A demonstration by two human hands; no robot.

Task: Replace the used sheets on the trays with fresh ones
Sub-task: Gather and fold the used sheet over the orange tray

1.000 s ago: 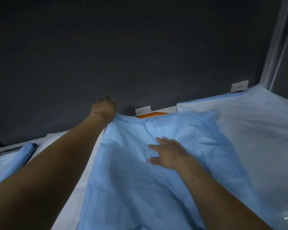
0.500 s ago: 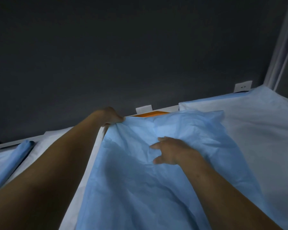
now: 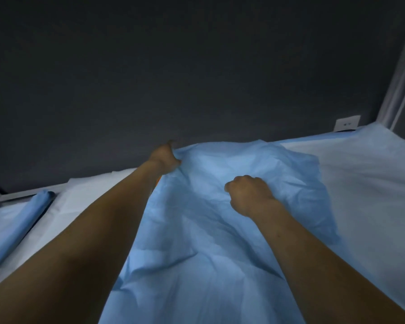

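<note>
- While both bare arms stretch forward, the left hand [image 3: 165,157] reaches the far left edge of the crumpled blue sheet [image 3: 197,242], close to the dark wall [image 3: 197,66]; its fingers are curled round a pinch of the fabric.
- The right hand [image 3: 249,195] is nearer, on the middle of the same sheet, knuckles up. Its fingers are closed into the fabric and grip a fold, with creases spreading out from the fist.
- That sheet runs from the bottom edge of the view up to the wall, wrinkled all over and raised in a soft hump between the two hands.
- On the right lies a smooth pale sheet [image 3: 365,195], spread flat, with a blue border along its far side; the crumpled sheet overlaps its near edge.
- On the left lies another pale sheet [image 3: 80,204], and beyond it, at the far left, a rolled blue sheet [image 3: 26,218].
- A sliver of orange [image 3: 158,181] shows just beside the left wrist, under the sheet's edge; I cannot tell what it belongs to.
- A small white plate [image 3: 346,123] sits low on the wall at the far right, near a white frame [image 3: 400,73].
</note>
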